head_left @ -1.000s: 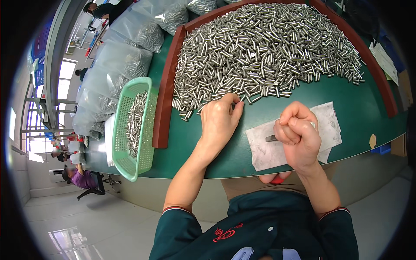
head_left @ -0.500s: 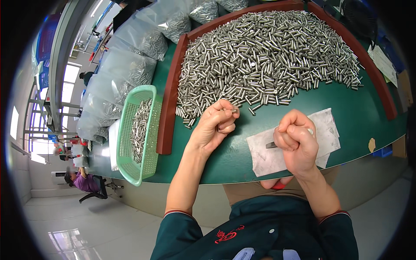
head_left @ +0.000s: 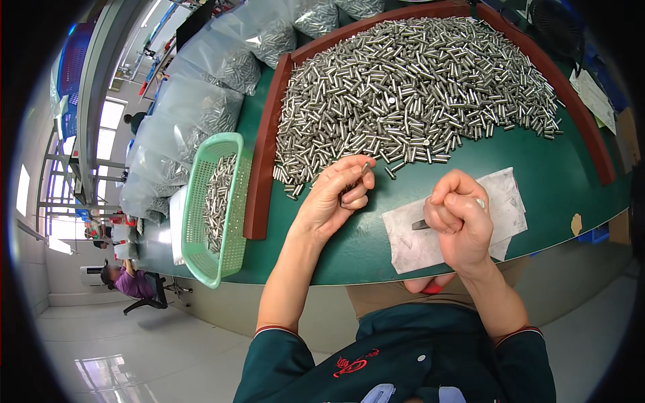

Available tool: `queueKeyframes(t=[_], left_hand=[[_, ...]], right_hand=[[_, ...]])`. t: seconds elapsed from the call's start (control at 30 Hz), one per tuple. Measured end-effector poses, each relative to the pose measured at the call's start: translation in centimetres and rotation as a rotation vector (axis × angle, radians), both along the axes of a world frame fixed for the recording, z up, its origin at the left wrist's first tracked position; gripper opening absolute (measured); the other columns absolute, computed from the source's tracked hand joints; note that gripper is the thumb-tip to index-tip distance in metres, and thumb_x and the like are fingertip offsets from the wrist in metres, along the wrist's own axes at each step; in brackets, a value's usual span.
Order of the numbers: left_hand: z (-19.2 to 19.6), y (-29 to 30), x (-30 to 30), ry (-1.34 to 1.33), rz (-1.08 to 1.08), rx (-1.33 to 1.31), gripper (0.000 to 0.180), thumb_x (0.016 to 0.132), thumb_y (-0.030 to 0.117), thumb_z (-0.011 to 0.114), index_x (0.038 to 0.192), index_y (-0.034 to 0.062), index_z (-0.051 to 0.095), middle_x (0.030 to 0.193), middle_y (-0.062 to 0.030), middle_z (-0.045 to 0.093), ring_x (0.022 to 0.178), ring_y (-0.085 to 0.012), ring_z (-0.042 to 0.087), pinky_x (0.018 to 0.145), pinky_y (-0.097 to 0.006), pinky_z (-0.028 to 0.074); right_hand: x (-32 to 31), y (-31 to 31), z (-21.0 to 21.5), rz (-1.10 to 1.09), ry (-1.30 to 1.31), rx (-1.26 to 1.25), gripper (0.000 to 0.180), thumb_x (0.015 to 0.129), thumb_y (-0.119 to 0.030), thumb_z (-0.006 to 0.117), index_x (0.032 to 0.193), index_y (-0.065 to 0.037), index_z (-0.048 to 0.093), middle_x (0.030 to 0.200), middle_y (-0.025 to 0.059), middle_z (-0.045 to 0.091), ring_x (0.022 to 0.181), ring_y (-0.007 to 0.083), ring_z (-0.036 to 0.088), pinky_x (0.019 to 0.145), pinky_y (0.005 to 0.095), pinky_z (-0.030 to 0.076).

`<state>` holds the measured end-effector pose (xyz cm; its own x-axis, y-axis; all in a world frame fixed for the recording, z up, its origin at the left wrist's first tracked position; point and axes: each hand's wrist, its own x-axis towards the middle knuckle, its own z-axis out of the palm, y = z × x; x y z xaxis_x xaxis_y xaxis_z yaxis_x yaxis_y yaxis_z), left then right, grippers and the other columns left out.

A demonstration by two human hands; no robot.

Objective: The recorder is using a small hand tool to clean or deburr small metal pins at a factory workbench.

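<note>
My left hand (head_left: 332, 198) is lifted just off the green table (head_left: 551, 181), fingers pinched around a few small metal pins (head_left: 365, 168) at the near edge of a big heap of metal pins (head_left: 410, 87). My right hand (head_left: 460, 218) is closed in a fist over a white paper sheet (head_left: 504, 201). A thin dark tool (head_left: 420, 225) sticks out of the fist to the left, its tip over the sheet.
A brown raised border (head_left: 262, 154) frames the heap. Left of it sits a green plastic basket (head_left: 218, 208) with pins inside. Clear bags of pins (head_left: 201, 101) line the far left. Another person (head_left: 131, 282) sits on a chair lower left.
My left hand has risen from the heap's edge and curled up with pins pinched in its fingers. My right fist has stayed over the paper.
</note>
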<state>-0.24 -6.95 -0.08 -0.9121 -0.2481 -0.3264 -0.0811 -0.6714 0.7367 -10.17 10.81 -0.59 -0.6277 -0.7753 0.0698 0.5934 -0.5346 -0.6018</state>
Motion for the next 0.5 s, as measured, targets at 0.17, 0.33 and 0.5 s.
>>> queueKeyframes(t=[0.17, 0.33, 0.5], left_hand=[[0.1, 0.0, 0.0, -0.009, -0.008, -0.005, 0.016, 0.085, 0.012, 0.045, 0.091, -0.0001, 0.053, 0.073, -0.0076, 0.054, 0.046, -0.0042, 0.029, 0.042, -0.017, 0.024], [0.4, -0.3, 0.2, 0.078, 0.068, -0.248, 0.026, 0.088, 0.025, 0.041, 0.075, 0.0029, 0.048, 0.062, -0.0033, 0.042, 0.049, -0.0076, 0.029, 0.043, -0.019, 0.025], [0.0, 0.7, 0.1, -0.156, 0.171, -1.612, 0.01, 0.082, 0.01, 0.054, 0.08, 0.0004, 0.058, 0.057, -0.0051, 0.052, 0.047, -0.0119, 0.046, 0.046, -0.023, 0.035]], right_hand=[[0.0, 0.0, 0.0, -0.002, 0.001, 0.007, 0.015, 0.074, -0.002, 0.037, 0.073, 0.005, 0.05, 0.048, -0.006, 0.031, 0.04, 0.0012, 0.02, 0.039, 0.0193, 0.017], [0.0, 0.0, 0.0, -0.005, 0.001, 0.014, 0.015, 0.074, -0.003, 0.037, 0.073, 0.005, 0.05, 0.046, -0.0067, 0.029, 0.041, 0.0013, 0.02, 0.04, 0.0195, 0.017], [0.0, -0.1, -0.1, -0.002, 0.008, 0.02, 0.015, 0.074, -0.003, 0.037, 0.073, 0.005, 0.05, 0.046, -0.0066, 0.029, 0.041, 0.0014, 0.02, 0.04, 0.0196, 0.018]])
